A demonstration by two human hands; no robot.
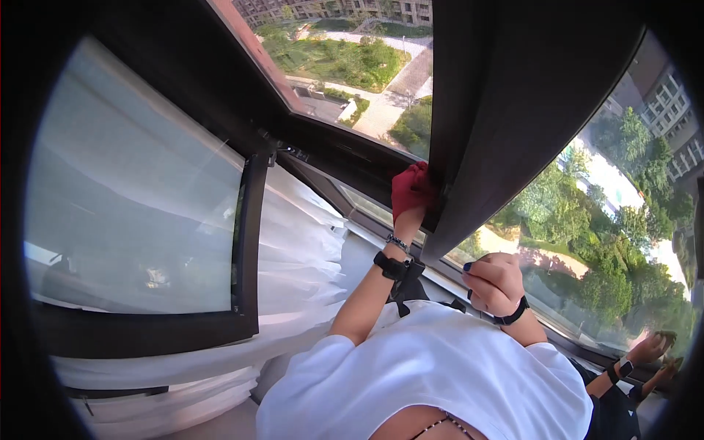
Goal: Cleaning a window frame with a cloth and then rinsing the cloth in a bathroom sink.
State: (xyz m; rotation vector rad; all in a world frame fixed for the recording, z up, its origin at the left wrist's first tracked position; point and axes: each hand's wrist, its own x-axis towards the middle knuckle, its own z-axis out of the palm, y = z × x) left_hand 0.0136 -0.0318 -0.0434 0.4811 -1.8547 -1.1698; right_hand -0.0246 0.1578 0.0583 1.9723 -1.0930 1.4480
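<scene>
My left hand point(412, 196) reaches up to the dark window frame point(352, 150), at the corner where it meets a thick dark upright post point(488, 125). Red cloth point(409, 187) is bunched over that hand and hides most of its fingers; it looks closed on the cloth and touches the frame. Closer to my chest, my right hand point(495, 284) hovers in front of the right window pane point(572, 242). Its fingers are curled inward, and a dark blue spot shows at a fingertip. Whether anything small is inside that hand cannot be made out.
At the left, a dark-framed window sash point(249, 242) stands swung inward, with white sheer curtain point(297, 242) behind and below it. A metal hinge point(275, 143) joins it to the frame. Reflected hands point(649, 348) show in the glass at lower right. Trees and buildings lie far below outside.
</scene>
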